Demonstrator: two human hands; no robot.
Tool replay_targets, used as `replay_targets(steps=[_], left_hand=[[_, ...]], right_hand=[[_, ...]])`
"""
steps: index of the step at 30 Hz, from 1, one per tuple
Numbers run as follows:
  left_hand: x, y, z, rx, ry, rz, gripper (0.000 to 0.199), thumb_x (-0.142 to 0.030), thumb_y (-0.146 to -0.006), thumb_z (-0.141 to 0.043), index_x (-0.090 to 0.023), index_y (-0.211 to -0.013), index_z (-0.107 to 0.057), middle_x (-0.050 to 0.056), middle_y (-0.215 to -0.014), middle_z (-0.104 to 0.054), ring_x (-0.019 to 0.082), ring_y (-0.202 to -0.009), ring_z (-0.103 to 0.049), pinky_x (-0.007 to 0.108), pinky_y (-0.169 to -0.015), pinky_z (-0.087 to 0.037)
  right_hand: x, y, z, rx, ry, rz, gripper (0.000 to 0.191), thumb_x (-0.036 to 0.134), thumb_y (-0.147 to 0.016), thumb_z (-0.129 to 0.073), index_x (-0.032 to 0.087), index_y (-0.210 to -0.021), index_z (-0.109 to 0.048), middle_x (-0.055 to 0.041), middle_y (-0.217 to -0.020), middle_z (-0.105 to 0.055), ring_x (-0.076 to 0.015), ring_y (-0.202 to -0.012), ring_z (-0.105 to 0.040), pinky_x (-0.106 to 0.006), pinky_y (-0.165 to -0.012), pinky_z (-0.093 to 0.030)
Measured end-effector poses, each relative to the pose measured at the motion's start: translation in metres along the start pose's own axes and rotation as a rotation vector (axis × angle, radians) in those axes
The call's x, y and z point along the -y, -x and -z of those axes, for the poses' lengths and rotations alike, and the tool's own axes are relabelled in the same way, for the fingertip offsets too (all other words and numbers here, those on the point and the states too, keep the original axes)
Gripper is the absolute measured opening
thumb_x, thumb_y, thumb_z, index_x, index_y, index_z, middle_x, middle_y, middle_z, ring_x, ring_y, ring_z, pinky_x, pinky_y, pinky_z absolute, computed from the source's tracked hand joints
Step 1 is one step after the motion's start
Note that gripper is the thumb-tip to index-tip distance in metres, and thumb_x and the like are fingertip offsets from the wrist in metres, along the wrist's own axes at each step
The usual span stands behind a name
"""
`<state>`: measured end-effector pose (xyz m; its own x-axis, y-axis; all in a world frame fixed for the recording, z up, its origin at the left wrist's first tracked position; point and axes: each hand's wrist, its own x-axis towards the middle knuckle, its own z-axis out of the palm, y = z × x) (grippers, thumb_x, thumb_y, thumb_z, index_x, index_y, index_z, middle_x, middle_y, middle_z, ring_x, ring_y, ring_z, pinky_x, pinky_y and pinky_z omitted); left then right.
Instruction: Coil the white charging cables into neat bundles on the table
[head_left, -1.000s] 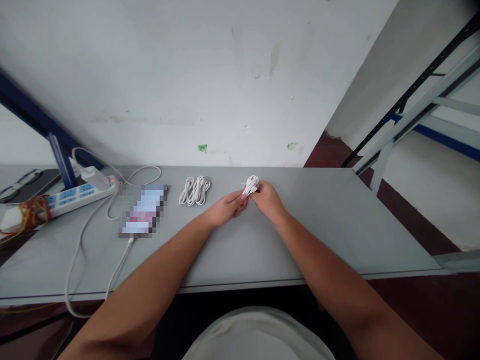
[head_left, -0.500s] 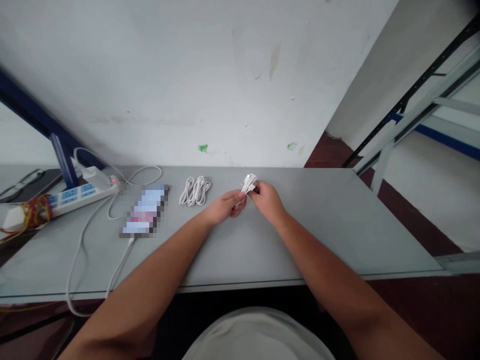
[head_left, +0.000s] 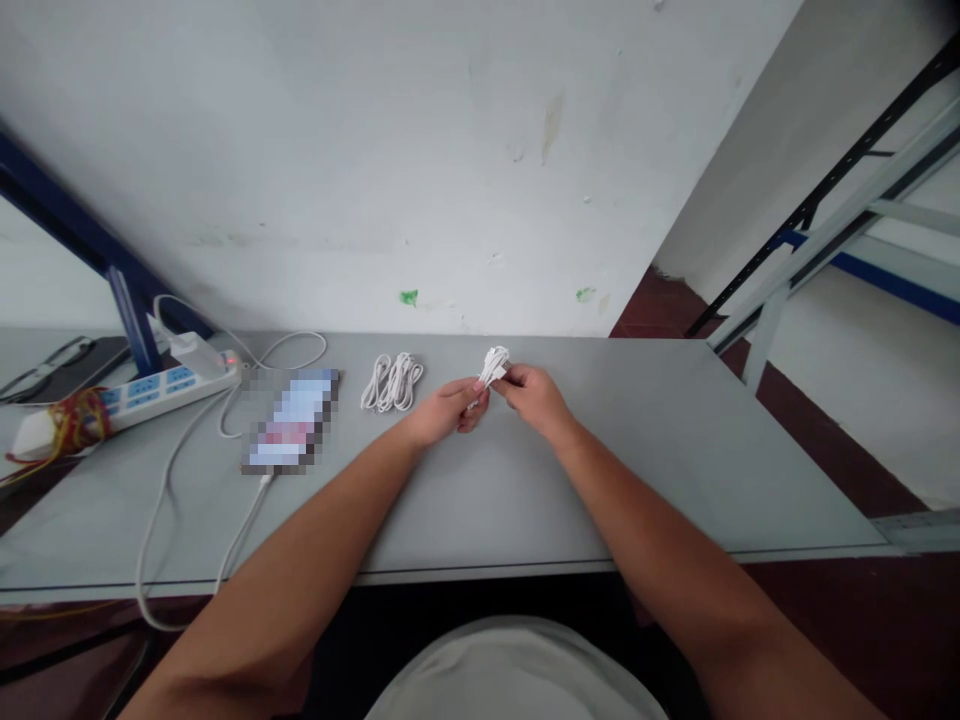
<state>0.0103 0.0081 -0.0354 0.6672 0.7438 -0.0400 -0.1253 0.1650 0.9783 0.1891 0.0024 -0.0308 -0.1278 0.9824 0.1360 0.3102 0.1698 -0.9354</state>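
Left hand (head_left: 444, 414) and right hand (head_left: 534, 398) are both closed in a fingertip pinch on a small bundle of white cable (head_left: 494, 365), with fingers curled, not released. The bundle sits in the air just above the table, near the far edge and about mid-width. Change from the earlier frames: the hands have shifted slightly, and a thin white cable end now pokes down and left from the bundle, beside the left hand's fingers. Exact finger grip on the strands is partly hidden.

Just left of the hands, a looser coil of white cable (head_left: 391, 383) lies flat near the far edge. Further left is a pixelated phone (head_left: 294, 422) with a white cord (head_left: 244, 525) running from its near end toward the near edge. Toward the left end, a blue-socket power strip (head_left: 154, 392) carries a white charger (head_left: 196, 354), and a red and yellow rubber-band tangle (head_left: 75, 420) sits at its end. Nothing lies between the hands and the grey table (head_left: 637, 480) except the bundle itself. A metal shelf frame (head_left: 840, 235) stands beyond the right end.
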Motion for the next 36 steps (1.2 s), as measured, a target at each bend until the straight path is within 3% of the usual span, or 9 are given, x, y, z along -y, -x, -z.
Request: replay_targets(steps=[8,15,20,24,30,36], left_hand=[[0.002,-0.002,0.001,-0.008,-0.007,-0.016,0.035,-0.048,-0.092,-0.046,-0.018,-0.076,-0.045,-0.006,-0.060,-0.028,0.007,-0.048,-0.024,0.021,-0.046,-0.021],[0.003,-0.005,-0.002,-0.119,-0.067,-0.004,0.036,-0.051,-0.089,-0.049,-0.019,-0.075,-0.042,-0.007,-0.059,-0.028,0.007,-0.047,-0.023,0.020,-0.044,-0.020],[0.002,-0.004,-0.005,-0.276,-0.358,-0.015,0.040,-0.053,-0.092,-0.042,-0.018,-0.074,-0.048,-0.004,-0.060,-0.037,0.009,-0.050,-0.031,0.022,-0.048,-0.026],[-0.001,-0.002,-0.008,-0.380,-0.716,-0.095,0.033,-0.043,-0.094,-0.045,-0.018,-0.074,-0.054,0.000,-0.066,-0.052,0.013,-0.061,-0.043,0.025,-0.057,-0.030],[-0.004,-0.002,-0.012,-0.381,-0.939,-0.114,0.021,-0.031,-0.095,-0.045,-0.019,-0.085,-0.059,0.003,-0.075,-0.059,0.016,-0.070,-0.049,0.028,-0.065,-0.031],[-0.001,-0.002,-0.014,-0.416,-1.064,-0.122,0.018,-0.030,-0.093,-0.048,-0.017,-0.086,-0.057,0.003,-0.070,-0.053,0.015,-0.061,-0.045,0.027,-0.060,-0.029]], right_hand=[[-0.012,-0.006,-0.002,0.111,-0.167,-0.065,0.029,0.048,-0.077,-0.060,0.019,-0.080,-0.060,0.0079,-0.052,-0.036,-0.0080,-0.045,-0.029,-0.023,-0.045,-0.024],[-0.007,-0.004,-0.009,0.068,-0.170,-0.044,0.021,0.041,-0.079,-0.054,0.020,-0.073,-0.052,0.0063,-0.054,-0.042,-0.0093,-0.048,-0.038,-0.023,-0.048,-0.031],[-0.002,-0.002,-0.017,0.033,-0.278,-0.101,0.032,0.050,-0.084,-0.046,0.019,-0.081,-0.057,-0.0015,-0.073,-0.059,-0.0119,-0.059,-0.053,-0.023,-0.049,-0.038],[-0.004,-0.004,-0.026,-0.053,-0.266,-0.134,0.043,0.061,-0.077,-0.057,0.019,-0.082,-0.060,-0.0013,-0.073,-0.060,-0.0122,-0.059,-0.055,-0.022,-0.048,-0.039],[0.002,-0.003,-0.032,-0.110,-0.400,-0.207,0.039,0.057,-0.072,-0.067,0.019,-0.078,-0.058,0.0011,-0.067,-0.058,-0.0109,-0.058,-0.053,-0.022,-0.051,-0.040],[0.011,-0.001,-0.030,-0.076,-0.500,-0.258,0.038,0.055,-0.071,-0.067,0.019,-0.075,-0.055,0.0015,-0.066,-0.058,-0.0112,-0.060,-0.053,-0.023,-0.055,-0.040]])
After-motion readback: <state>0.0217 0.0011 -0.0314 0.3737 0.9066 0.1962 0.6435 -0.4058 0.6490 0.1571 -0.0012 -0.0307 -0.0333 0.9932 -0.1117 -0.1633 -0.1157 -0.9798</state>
